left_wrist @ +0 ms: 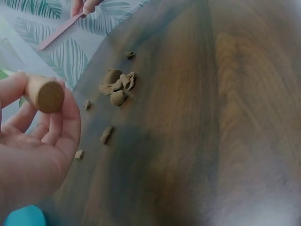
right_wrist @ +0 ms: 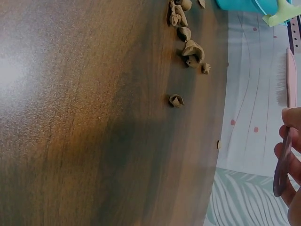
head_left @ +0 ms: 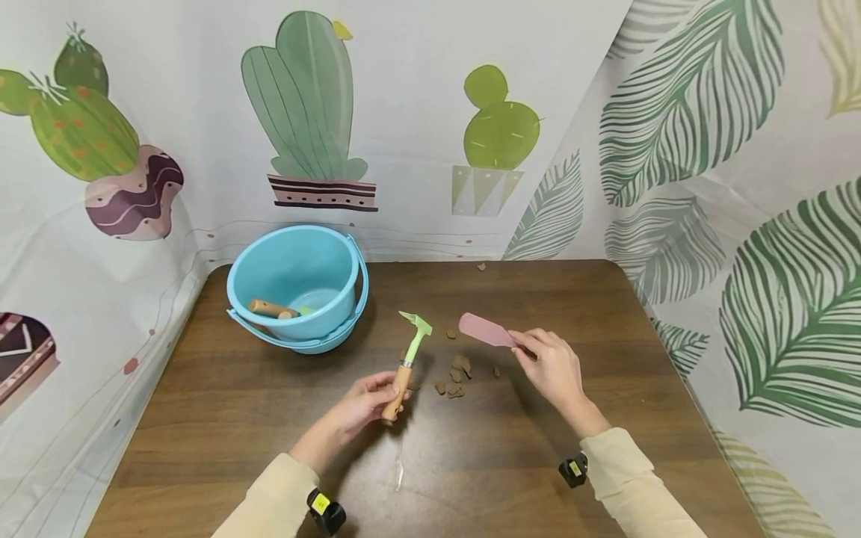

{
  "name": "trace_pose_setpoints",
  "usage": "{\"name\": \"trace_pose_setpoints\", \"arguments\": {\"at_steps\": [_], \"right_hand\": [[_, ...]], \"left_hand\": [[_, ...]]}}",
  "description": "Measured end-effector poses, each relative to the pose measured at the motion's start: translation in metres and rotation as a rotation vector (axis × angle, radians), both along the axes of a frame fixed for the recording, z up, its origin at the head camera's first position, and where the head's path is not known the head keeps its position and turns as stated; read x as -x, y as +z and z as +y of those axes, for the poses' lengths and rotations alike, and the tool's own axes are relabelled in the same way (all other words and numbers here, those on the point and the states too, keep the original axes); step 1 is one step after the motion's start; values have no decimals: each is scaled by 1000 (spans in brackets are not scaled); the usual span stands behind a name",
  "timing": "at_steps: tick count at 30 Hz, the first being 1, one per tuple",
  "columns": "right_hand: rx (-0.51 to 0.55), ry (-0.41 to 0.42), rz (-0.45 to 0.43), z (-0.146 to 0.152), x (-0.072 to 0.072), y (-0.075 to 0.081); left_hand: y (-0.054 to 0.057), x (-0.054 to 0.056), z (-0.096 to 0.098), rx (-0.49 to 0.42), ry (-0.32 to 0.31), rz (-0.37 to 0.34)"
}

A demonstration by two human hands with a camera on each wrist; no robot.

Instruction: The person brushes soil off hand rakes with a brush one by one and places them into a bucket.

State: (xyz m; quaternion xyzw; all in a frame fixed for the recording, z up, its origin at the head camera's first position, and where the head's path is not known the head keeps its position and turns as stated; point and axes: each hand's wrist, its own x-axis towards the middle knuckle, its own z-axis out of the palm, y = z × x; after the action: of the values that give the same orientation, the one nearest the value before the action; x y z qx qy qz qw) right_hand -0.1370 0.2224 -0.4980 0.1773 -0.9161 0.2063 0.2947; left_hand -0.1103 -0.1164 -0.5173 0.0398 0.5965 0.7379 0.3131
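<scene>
My left hand (head_left: 368, 400) grips the wooden handle of a small hand hoe (head_left: 415, 345), its light green head raised above the table. In the left wrist view the round butt of the wooden handle (left_wrist: 49, 98) faces the camera between thumb and fingers. Between fingers and thumb, my right hand (head_left: 553, 368) holds a pink brush (head_left: 486, 330), pointing left toward the hoe. Pale bristles show along one side of the brush (right_wrist: 291, 77) in the right wrist view. Several brown dried clay pieces (head_left: 461, 364) lie on the table between and below the two tools.
A light blue bucket (head_left: 296, 254) stands at the table's back left, with wooden-handled tools (head_left: 269, 308) inside. Another brown crumb (head_left: 481, 267) lies by the back edge of the brown table (head_left: 538, 478). Printed cloth (head_left: 417, 112) hangs behind and at both sides.
</scene>
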Motion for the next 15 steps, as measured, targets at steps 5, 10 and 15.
{"name": "trace_pose_setpoints", "arguments": {"at_steps": [5,10,15], "right_hand": [[0,-3,1,1,-1,1],[0,-15,-18,3,-2,1],[-7,-20,-11,5,-3,1]], "left_hand": [[9,5,1,151,46,142],[18,10,0,325,112,274],[27,16,-2,464,145,357]]}}
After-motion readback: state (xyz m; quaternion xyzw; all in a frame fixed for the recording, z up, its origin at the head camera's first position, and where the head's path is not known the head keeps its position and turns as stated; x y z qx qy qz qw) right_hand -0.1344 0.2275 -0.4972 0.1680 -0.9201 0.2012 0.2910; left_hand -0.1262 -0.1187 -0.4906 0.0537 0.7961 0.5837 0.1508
